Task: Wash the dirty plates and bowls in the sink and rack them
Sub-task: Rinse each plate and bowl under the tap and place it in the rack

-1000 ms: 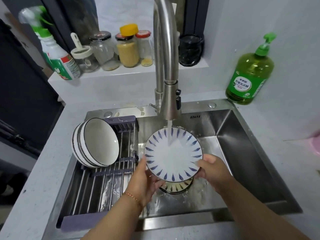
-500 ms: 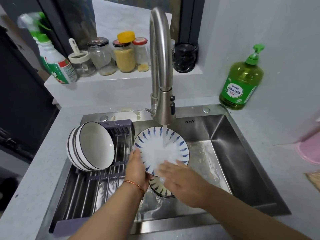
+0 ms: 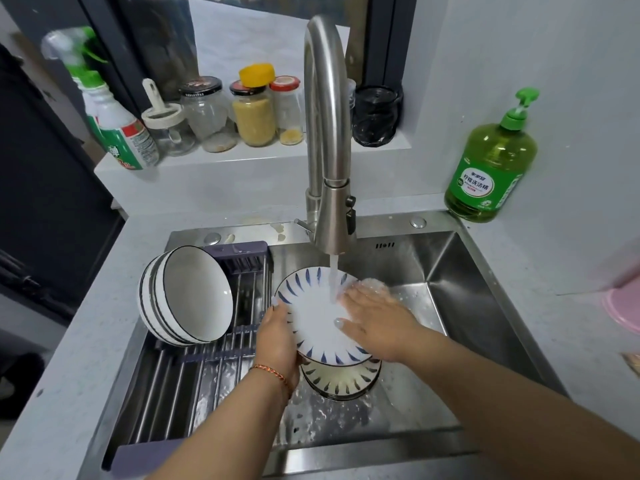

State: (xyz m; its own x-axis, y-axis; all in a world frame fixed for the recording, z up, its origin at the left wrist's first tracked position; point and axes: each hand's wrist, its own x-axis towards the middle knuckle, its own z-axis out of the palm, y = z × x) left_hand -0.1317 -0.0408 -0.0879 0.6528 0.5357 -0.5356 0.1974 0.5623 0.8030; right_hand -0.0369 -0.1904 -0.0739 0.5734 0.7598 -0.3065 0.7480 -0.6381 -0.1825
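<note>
A white plate with blue dashes on its rim [image 3: 313, 318] tilts under the running water from the steel faucet [image 3: 329, 188]. My left hand [image 3: 277, 336] grips its left edge, thumb on the rim. My right hand [image 3: 375, 318] lies flat on the plate's face with straight fingers, under the stream. Below it another patterned plate [image 3: 341, 379] sits on the sink floor over the drain. Two striped bowls [image 3: 185, 296] lean nested on their sides at the back of the rack [image 3: 194, 375].
The steel sink [image 3: 460, 306] is wet and free to the right. A green dish soap bottle [image 3: 491, 164] stands on the counter at back right. Jars [image 3: 254, 112] and a spray bottle [image 3: 114, 129] line the ledge behind. A pink object [image 3: 623, 306] sits at the right edge.
My right hand went from holding the plate's right edge to lying flat on its face, then slid up toward the stream. The plate shifted slightly left.
</note>
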